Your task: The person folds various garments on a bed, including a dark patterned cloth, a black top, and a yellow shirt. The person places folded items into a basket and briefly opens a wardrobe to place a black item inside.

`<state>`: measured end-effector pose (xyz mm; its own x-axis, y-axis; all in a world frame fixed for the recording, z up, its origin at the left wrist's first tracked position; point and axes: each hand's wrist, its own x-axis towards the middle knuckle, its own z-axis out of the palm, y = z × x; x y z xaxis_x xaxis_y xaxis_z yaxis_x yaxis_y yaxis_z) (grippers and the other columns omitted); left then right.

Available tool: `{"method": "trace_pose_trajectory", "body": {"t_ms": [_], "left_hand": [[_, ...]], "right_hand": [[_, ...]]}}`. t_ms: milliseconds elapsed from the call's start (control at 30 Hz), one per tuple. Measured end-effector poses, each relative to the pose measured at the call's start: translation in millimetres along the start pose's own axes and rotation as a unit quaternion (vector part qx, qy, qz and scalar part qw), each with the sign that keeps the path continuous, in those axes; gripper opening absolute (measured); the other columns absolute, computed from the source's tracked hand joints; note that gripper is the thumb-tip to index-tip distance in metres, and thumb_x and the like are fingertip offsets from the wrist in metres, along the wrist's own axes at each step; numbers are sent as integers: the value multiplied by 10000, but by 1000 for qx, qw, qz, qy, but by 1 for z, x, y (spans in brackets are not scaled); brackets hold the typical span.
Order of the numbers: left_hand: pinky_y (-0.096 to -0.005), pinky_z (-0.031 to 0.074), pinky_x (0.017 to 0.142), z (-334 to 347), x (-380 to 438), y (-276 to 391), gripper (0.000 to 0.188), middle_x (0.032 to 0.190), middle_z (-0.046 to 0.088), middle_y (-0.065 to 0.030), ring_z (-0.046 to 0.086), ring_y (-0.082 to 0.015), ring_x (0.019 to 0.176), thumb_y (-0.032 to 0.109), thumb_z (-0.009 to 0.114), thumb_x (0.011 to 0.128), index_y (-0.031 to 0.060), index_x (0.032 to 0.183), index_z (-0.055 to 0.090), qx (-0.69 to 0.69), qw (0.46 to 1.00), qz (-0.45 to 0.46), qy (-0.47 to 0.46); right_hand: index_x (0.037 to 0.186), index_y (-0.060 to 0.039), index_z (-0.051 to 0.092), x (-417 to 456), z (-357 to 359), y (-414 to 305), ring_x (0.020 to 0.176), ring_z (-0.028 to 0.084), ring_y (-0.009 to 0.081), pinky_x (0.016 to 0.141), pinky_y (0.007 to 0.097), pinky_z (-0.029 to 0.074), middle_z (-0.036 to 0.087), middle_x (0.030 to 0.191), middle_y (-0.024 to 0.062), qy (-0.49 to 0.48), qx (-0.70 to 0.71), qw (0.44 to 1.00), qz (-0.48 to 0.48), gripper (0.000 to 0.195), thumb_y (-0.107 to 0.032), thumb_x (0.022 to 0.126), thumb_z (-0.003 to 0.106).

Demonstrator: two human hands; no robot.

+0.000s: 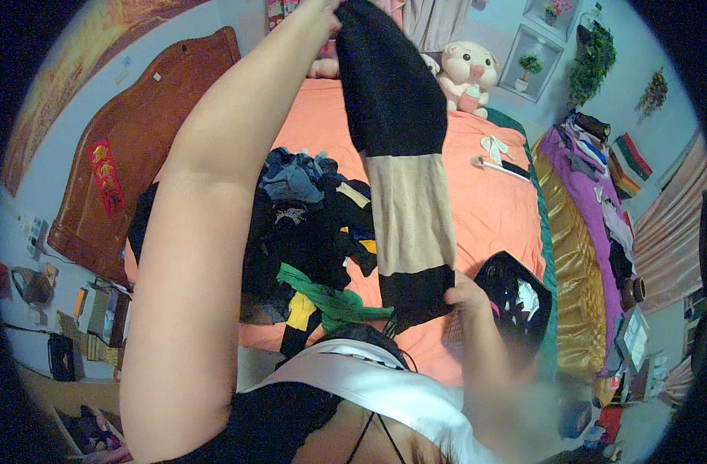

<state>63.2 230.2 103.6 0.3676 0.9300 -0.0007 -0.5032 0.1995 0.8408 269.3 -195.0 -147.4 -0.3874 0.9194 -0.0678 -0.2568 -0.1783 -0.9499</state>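
Note:
A long black knit garment with a wide beige band hangs stretched between my hands over the bed. My left hand, raised at the top edge of the view and partly cut off, grips its far end. The near black end is pinched at its right edge by my right hand. Beneath and left of the garment lies a heap of dark clothes, with blue denim on its far side. A green cloth and a black piece with a yellow band lie nearest me.
An orange sheet covers the bed. Right of my right hand stands a dark open bag or basket with things inside. A white-handled object and a plush pig are farther off. The wooden headboard rises at left.

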Motion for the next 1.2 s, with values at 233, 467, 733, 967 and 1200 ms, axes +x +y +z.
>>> {"method": "trace_pose_trajectory", "body": {"t_ms": [233, 467, 733, 967, 1200], "left_hand": [[-420, 490, 742, -237, 9, -96, 165, 920, 602, -114, 581, -263, 856, 115, 510, 785, 13, 913, 527, -49, 979, -64, 187], [-470, 458, 782, -274, -104, -307, 243, 934, 616, -119, 586, -292, 858, 251, 509, 805, 58, 938, 574, -140, 914, -373, 80], [-463, 436, 816, -207, -167, -320, 473, 1006, 573, -135, 558, -296, 932, 434, 457, 805, 40, 1056, 535, 132, 926, -321, -149], [-424, 409, 888, -124, -220, -274, 649, 1126, 531, -144, 522, -286, 1029, 565, 400, 801, 27, 1152, 491, -48, 963, -137, -228], [-383, 368, 966, -147, -241, -265, 868, 1252, 461, -142, 477, -271, 1120, 705, 385, 746, 14, 1272, 375, -218, 919, -197, -264]], "right_hand": [[1186, 48, 442, 16, 39, -58, 932, 574, 200, 854, 327, 430, 598, 1012, 93, 88, 2, 991, -103, 826, -153, 452, 765], [1187, 8, 436, 73, 70, -127, 983, 539, 213, 869, 338, 423, 555, 1081, 100, 79, -106, 979, -154, 780, -246, 523, 755], [1090, 21, 503, 142, 110, -142, 783, 600, 186, 729, 308, 496, 610, 923, 91, 23, -127, 987, -101, 502, -102, 638, 682], [1040, 9, 519, 165, 110, -165, 806, 605, 228, 740, 342, 503, 615, 901, 106, 139, -61, 978, -145, 425, -174, 691, 676], [963, 5, 569, 165, 83, -180, 800, 605, 233, 781, 340, 481, 625, 879, 111, 201, -11, 970, -139, 299, -133, 710, 649]]}}
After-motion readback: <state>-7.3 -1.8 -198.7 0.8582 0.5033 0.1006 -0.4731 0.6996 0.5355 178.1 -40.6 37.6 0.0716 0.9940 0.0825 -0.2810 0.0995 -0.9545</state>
